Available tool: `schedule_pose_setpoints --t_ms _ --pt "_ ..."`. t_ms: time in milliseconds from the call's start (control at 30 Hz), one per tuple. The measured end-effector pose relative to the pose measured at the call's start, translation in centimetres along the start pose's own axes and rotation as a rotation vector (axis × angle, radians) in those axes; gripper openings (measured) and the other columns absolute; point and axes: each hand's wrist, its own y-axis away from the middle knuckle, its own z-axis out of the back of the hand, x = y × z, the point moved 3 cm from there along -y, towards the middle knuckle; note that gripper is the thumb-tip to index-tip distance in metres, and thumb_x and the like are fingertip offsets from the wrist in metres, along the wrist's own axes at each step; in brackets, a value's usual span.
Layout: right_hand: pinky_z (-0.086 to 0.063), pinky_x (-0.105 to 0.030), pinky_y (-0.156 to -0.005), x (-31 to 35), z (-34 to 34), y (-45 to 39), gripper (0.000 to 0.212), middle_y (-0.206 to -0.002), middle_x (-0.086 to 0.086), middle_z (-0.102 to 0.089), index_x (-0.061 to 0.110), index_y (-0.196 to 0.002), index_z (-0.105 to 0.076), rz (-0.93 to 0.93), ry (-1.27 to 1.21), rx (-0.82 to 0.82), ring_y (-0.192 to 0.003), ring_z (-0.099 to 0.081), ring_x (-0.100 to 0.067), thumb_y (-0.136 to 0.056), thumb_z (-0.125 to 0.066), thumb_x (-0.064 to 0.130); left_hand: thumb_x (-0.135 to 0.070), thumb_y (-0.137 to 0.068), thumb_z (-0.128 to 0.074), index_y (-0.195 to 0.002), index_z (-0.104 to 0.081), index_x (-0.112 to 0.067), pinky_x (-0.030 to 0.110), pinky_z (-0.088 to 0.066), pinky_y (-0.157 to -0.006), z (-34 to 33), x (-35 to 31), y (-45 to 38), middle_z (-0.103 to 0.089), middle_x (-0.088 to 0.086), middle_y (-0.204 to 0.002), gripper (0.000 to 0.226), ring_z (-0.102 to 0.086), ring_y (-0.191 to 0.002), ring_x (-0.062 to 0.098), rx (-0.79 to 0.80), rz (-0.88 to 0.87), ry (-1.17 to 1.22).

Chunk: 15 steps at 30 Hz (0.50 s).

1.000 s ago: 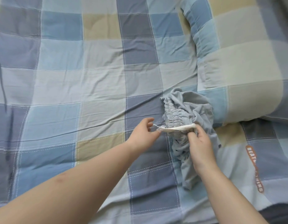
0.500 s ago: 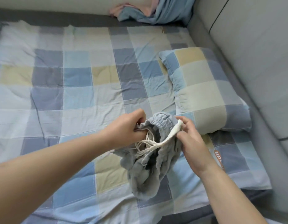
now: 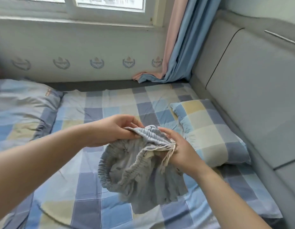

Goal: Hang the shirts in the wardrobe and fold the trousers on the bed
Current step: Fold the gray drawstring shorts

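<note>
Where gathered, ribbed grey trousers

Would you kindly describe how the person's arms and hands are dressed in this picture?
Both forearms are bare right to the frame's edge, with no sleeve showing. The left hand and the right hand wear no gloves, and no ring, watch or bracelet shows. The fingernails look short and unpainted.

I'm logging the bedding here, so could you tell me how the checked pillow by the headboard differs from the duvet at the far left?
The checked pillow is plump and lies flat beside the grey headboard; the duvet is rumpled and bunched at the bed's far left. The pillow shows whole, while the duvet runs out of frame. Both share the blue, grey and yellow checks.
</note>
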Motion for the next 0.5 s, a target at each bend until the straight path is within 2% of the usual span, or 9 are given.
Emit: schedule_pose_setpoints --t_ms 67,133,167,233,333,367,433,500 --pt "-0.040 -0.003 -0.085 3.6 0.3 0.3 0.064 -0.113 0.027 -0.056 0.052 -0.123 -0.050 0.008 0.054 0.085 -0.111 -0.050 0.015 -0.064 -0.072 0.060 -0.003 -0.084 -0.068 -0.088 -0.069 -0.023 0.011 -0.047 -0.062 2.1 -2.2 2.4 -0.070 -0.008 -0.077 0.021 -0.062 -0.068 -0.002 -0.238 -0.095 -0.269" --pt "-0.037 -0.002 -0.082 6.7 0.4 0.3 0.069 -0.114 0.029 -0.053 0.052 -0.126 -0.047 0.023 0.147 0.125 -0.111 -0.045 0.019 -0.062 -0.060 0.075 0.001 -0.080 -0.065 -0.079 -0.066 -0.032 0.008 -0.043 -0.056 3.8 -4.5 4.7 -0.065 -0.010 -0.072 0.033 -0.056 -0.058 -0.008 -0.409 -0.189 -0.478" --pt "-0.036 -0.002 -0.082 8.3 0.5 0.2 0.069 -0.113 0.029 -0.053 0.050 -0.128 -0.046 0.044 0.210 0.128 -0.110 -0.046 0.016 -0.065 -0.058 0.075 0.002 -0.078 -0.065 -0.076 -0.064 -0.036 0.007 -0.042 -0.055 4.7 -5.6 5.9 -0.062 -0.011 -0.071 0.038 -0.055 -0.056 -0.008 -0.470 -0.236 -0.561" --pt "-0.037 -0.005 -0.082 10.5 0.8 -0.2 0.060 -0.116 0.020 -0.054 0.042 -0.133 -0.045 0.108 0.397 0.078 -0.110 -0.050 0.003 -0.078 -0.062 0.058 0.003 -0.075 -0.066 -0.073 -0.061 -0.040 0.006 -0.041 -0.054 6.5 -7.1 7.7 -0.059 -0.015 -0.069 0.043 -0.053 -0.054 -0.008 -0.569 -0.296 -0.666" --pt "-0.045 -0.028 -0.083 12.9 1.2 -1.1 0.051 -0.123 0.002 -0.053 0.035 -0.135 -0.041 0.141 0.664 -0.054 -0.106 -0.055 -0.019 -0.089 -0.057 0.020 -0.002 -0.073 -0.068 -0.071 -0.060 -0.044 0.005 -0.039 -0.057 8.8 -8.5 10.3 -0.057 -0.018 -0.070 0.043 -0.053 -0.061 -0.003 -0.657 -0.326 -0.775" --pt "-0.046 -0.033 -0.080 13.6 1.1 -1.4 0.051 -0.124 0.000 -0.051 0.034 -0.134 -0.040 0.140 0.745 -0.080 -0.102 -0.056 -0.024 -0.089 -0.053 0.016 -0.003 -0.073 -0.069 -0.072 -0.061 -0.043 0.005 -0.038 -0.059 9.4 -8.7 11.1 -0.057 -0.017 -0.073 0.041 -0.053 -0.065 0.001 -0.672 -0.334 -0.805" --pt "-0.044 -0.034 -0.070 14.3 0.8 -2.0 0.046 -0.121 -0.001 -0.050 0.032 -0.132 -0.039 0.127 0.923 -0.119 -0.095 -0.058 -0.029 -0.090 -0.048 0.015 -0.001 -0.071 -0.068 -0.077 -0.068 -0.035 0.009 -0.037 -0.067 10.3 -9.0 12.3 -0.057 -0.015 -0.080 0.035 -0.055 -0.075 0.011 -0.713 -0.358 -0.855" --pt "-0.038 -0.033 -0.062 14.9 0.7 -2.4 0.039 -0.115 -0.004 -0.052 0.028 -0.128 -0.039 0.087 1.093 -0.150 -0.093 -0.058 -0.031 -0.092 -0.045 0.014 0.007 -0.069 -0.063 -0.085 -0.074 -0.022 0.024 -0.043 -0.076 11.1 -9.3 13.8 -0.060 -0.006 -0.089 0.035 -0.057 -0.085 0.018 -0.793 -0.398 -0.883"
